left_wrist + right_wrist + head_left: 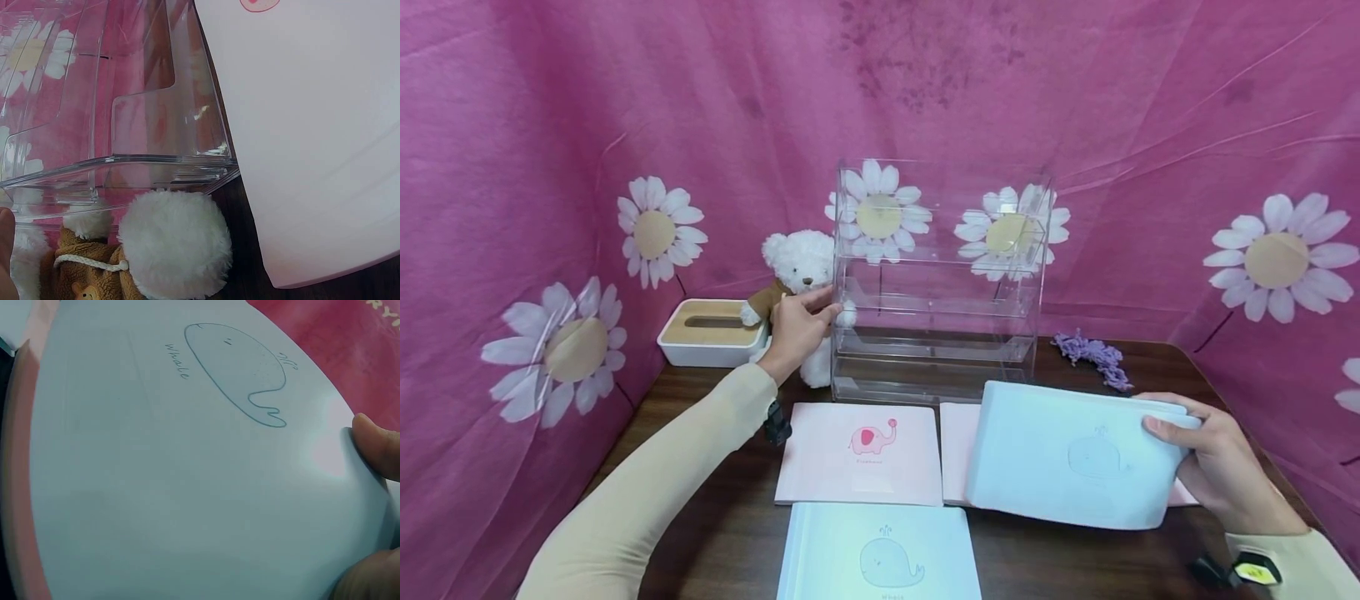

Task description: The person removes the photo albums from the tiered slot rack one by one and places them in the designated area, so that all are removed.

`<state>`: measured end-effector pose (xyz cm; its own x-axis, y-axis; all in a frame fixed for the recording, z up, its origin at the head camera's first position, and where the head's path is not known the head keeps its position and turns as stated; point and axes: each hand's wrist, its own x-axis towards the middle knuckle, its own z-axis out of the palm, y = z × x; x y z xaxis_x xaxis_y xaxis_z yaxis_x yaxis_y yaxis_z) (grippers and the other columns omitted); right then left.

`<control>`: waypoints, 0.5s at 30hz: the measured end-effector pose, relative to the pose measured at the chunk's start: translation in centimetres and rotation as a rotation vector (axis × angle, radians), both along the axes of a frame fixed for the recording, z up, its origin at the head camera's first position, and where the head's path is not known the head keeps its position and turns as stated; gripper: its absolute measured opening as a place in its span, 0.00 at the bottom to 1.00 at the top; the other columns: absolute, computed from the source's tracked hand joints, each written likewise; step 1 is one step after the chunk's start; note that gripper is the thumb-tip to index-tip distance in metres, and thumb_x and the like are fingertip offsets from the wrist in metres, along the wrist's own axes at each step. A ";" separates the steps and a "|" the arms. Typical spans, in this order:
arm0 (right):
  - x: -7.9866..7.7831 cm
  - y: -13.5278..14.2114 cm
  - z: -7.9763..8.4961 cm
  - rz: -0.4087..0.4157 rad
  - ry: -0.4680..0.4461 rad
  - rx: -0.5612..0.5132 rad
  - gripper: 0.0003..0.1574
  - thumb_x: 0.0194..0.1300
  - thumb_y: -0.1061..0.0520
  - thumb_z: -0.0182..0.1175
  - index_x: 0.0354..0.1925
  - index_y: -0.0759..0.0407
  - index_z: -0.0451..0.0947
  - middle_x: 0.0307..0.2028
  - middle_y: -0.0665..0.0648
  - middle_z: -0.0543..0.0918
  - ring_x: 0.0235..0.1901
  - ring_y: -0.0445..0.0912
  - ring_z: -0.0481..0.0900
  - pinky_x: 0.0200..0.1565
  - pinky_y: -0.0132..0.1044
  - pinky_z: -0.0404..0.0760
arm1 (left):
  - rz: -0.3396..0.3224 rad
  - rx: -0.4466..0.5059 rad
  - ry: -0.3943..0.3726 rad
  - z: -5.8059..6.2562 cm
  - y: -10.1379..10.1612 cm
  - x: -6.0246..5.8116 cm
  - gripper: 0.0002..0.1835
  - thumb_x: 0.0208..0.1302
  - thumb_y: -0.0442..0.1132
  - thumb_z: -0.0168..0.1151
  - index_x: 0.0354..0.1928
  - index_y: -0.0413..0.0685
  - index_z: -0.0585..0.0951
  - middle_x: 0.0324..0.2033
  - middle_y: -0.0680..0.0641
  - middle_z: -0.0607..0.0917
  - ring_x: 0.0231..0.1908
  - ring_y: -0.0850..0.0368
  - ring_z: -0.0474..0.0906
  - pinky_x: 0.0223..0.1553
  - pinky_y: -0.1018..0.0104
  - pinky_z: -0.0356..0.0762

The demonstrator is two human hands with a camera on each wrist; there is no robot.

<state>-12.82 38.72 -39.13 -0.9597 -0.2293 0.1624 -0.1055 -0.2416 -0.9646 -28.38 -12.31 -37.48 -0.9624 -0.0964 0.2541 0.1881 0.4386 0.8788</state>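
Note:
My right hand grips a light blue whale-cover book by its right end, thumb on the front cover. That book is raised and tilted, overlapping a pink book behind it. In the right wrist view, the whale drawing and the word "Whale" show on the cover. With fingers extended, my left hand touches the left side of a clear tiered display rack. In the left wrist view only part of that hand shows, beside the rack's side panel.
A white teddy bear in a brown top sits left of the rack, beside a wood-lidded tissue box. A pink elephant book and another whale book lie in front. Purple yarn-like trim lies at the back right.

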 end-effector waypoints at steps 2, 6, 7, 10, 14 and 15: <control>0.2 0.2 -0.5 0.049 -0.009 0.011 0.31 0.74 0.78 0.39 0.56 0.59 0.83 0.49 0.52 0.90 0.44 0.42 0.89 0.41 0.36 0.88 | -0.002 0.004 -0.001 0.0 0.0 0.0 0.22 0.66 0.44 0.71 0.62 0.58 0.83 0.52 0.47 0.89 0.44 0.55 0.89 0.35 0.70 0.86; 0.8 0.7 -1.3 0.157 -0.050 0.017 0.34 0.75 0.77 0.35 0.60 0.57 0.81 0.52 0.52 0.89 0.47 0.43 0.89 0.44 0.38 0.88 | -0.013 0.012 -0.007 0.0 0.1 0.0 0.22 0.66 0.44 0.70 0.62 0.58 0.83 0.52 0.47 0.89 0.45 0.55 0.89 0.35 0.69 0.86; 0.9 0.8 -1.5 0.167 -0.060 0.016 0.34 0.75 0.77 0.35 0.61 0.57 0.81 0.52 0.52 0.89 0.48 0.43 0.89 0.44 0.38 0.88 | -0.016 0.013 -0.004 0.0 0.1 0.0 0.22 0.66 0.44 0.70 0.62 0.58 0.83 0.53 0.47 0.89 0.45 0.55 0.89 0.35 0.69 0.86; 1.4 0.8 -2.1 0.169 -0.081 0.028 0.33 0.75 0.77 0.36 0.60 0.57 0.81 0.52 0.52 0.89 0.48 0.43 0.89 0.45 0.37 0.88 | -0.020 0.014 0.004 0.1 0.1 0.1 0.22 0.66 0.43 0.70 0.62 0.58 0.83 0.53 0.46 0.89 0.45 0.54 0.89 0.35 0.69 0.86; 1.9 0.8 -2.8 0.157 -0.131 0.039 0.31 0.76 0.75 0.38 0.57 0.56 0.83 0.51 0.50 0.89 0.48 0.42 0.88 0.47 0.37 0.88 | -0.019 0.018 0.005 0.2 0.0 0.2 0.22 0.66 0.43 0.70 0.62 0.57 0.83 0.53 0.46 0.89 0.47 0.54 0.89 0.35 0.70 0.86; 2.1 0.8 -2.9 0.172 -0.152 0.035 0.31 0.76 0.75 0.38 0.57 0.55 0.83 0.51 0.50 0.89 0.49 0.42 0.88 0.47 0.38 0.88 | -0.019 0.019 0.004 0.2 0.0 0.2 0.22 0.66 0.43 0.70 0.62 0.57 0.83 0.53 0.46 0.89 0.47 0.54 0.89 0.35 0.70 0.86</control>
<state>-10.77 39.51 -42.08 -0.9189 -0.3944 0.0082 0.0812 -0.2095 -0.9744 -28.22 -12.31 -37.24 -0.9631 -0.0829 0.2561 0.1996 0.4185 0.8860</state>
